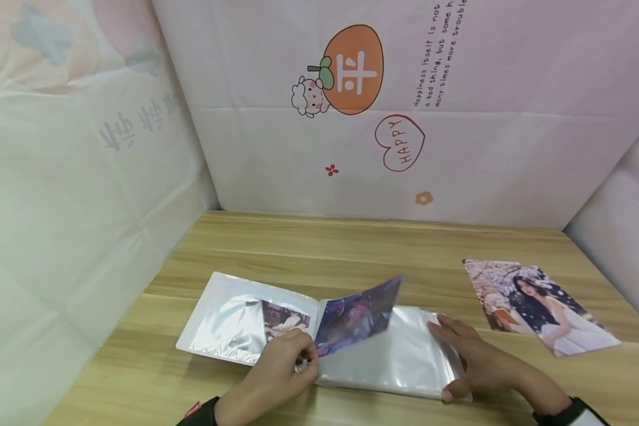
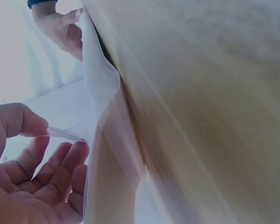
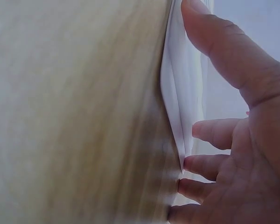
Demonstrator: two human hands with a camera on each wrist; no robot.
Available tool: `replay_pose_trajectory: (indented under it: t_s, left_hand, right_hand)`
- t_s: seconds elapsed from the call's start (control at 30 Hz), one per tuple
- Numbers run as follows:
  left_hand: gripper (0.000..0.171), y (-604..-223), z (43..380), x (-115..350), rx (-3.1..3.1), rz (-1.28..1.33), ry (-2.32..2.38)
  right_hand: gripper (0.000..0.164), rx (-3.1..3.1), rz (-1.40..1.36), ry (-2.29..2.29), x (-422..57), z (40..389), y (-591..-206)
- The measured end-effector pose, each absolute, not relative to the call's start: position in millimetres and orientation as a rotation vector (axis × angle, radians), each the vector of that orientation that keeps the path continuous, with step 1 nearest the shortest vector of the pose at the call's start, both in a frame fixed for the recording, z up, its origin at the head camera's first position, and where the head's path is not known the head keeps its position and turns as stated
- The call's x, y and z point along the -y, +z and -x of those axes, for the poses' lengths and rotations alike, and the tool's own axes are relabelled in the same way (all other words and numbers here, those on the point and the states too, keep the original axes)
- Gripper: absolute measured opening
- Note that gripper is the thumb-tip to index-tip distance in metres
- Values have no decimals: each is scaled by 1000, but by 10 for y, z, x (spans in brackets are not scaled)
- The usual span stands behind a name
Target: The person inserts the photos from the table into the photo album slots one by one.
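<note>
A photo album (image 1: 378,370) with clear plastic sleeves lies spread on the table. My left hand (image 1: 282,367) is at its lower middle, near the spine; in the left wrist view, its thumb and forefinger pinch a thin clear sleeve (image 2: 65,134). Beside that hand, a blue-purple photo (image 1: 358,316) slants up from the spine over the right-hand pages. Whether it sits inside a sleeve, I cannot tell. Another photo (image 1: 284,319) lies on the left-hand page, partly behind the left hand. My right hand (image 1: 481,361) rests with spread fingers along the album's right edge, thumb at the near corner.
Two loose photos overlap on the right of the wooden table (image 1: 319,236): a woman in white (image 1: 559,313) lies partly over one with pink blossoms (image 1: 490,290). Printed white cloth (image 1: 277,160) closes off the back and both sides.
</note>
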State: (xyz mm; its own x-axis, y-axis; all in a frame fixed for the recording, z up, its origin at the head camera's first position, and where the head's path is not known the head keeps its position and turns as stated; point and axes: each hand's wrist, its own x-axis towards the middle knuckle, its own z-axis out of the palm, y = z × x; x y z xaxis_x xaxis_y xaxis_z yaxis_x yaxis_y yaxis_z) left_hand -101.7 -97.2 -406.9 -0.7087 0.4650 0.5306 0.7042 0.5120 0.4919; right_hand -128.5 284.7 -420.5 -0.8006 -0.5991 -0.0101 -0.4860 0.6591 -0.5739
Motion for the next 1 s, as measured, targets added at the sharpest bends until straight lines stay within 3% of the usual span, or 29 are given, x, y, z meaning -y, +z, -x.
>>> replay_pose_trajectory:
  t_s: [1.0]
  left_hand:
    - [31, -3806, 914, 1371, 2387, 364, -1823]
  right_hand:
    - [114, -2664, 761, -843, -2821, 1272, -4208]
